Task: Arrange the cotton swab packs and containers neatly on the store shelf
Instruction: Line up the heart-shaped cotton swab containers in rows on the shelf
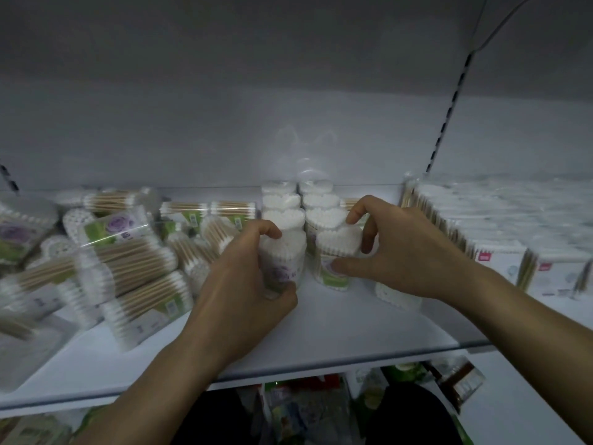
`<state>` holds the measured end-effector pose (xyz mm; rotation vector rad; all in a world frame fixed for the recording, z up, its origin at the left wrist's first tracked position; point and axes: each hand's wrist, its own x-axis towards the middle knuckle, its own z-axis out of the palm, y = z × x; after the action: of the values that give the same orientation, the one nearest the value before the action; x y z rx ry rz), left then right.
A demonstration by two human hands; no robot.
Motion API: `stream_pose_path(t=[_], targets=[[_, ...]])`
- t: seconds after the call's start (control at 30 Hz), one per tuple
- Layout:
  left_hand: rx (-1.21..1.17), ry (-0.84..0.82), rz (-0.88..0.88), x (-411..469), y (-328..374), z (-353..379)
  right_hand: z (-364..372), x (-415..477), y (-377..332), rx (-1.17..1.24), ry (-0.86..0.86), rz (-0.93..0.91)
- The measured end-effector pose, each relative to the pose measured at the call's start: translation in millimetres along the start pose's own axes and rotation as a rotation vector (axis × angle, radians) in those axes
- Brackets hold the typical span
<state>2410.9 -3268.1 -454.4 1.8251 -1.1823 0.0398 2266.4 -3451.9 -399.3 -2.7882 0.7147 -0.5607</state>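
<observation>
White shelf [321, 329] | jumbled packs [134, 261] left | left hand [244, 284] grips purple-label container [285, 255] | right hand [407, 255] grips green-label container [337, 248]

Left grip [255, 277], right grip [396, 252] curled, clasping

Dim in here: the white back panel [224, 139] fades to grey toward the top, under the dark underside of the upper shelf [256, 33]. A black slotted upright [449, 114] slants up the right side, and a thin cable [500, 27] curves off above it. The white shelf board [321, 335] catches the brightest light at its middle. Below its front edge, blurred coloured goods [305, 409] sit on the lower tier.
</observation>
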Motion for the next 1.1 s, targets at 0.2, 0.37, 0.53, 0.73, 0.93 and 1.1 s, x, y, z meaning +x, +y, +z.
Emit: stream_pose_path(t=[0.2, 0.37, 0.53, 0.73, 0.93, 1.1], targets=[[0.068, 0.000, 0.062, 5.6, -5.8, 7.7, 10.2, -1.3, 0.6, 0.015, 0.066, 0.017], [0.063, 0.023, 0.052, 8.8, -12.7, 12.8, 9.3, 1.1, 0.3, -0.025, 0.038, -0.018], [0.024, 0.051, 0.058, 4.9, -16.3, 18.1, -29.0, 37.5, 24.2, 0.067, 0.171, -0.021], [0.030, 0.081, 0.098, 1.8, -18.3, 18.3, -5.4, 107.5, 59.5, -0.266, -0.254, -0.163], [0.045, 0.099, 0.138, 0.4, -16.8, 16.3, 18.0, 121.1, 63.8, -0.297, -0.248, -0.202], [0.242, 0.220, 0.355, -1.4, 3.5, 11.7, -0.7, 116.0, 69.5, -0.312, -0.178, -0.181]])
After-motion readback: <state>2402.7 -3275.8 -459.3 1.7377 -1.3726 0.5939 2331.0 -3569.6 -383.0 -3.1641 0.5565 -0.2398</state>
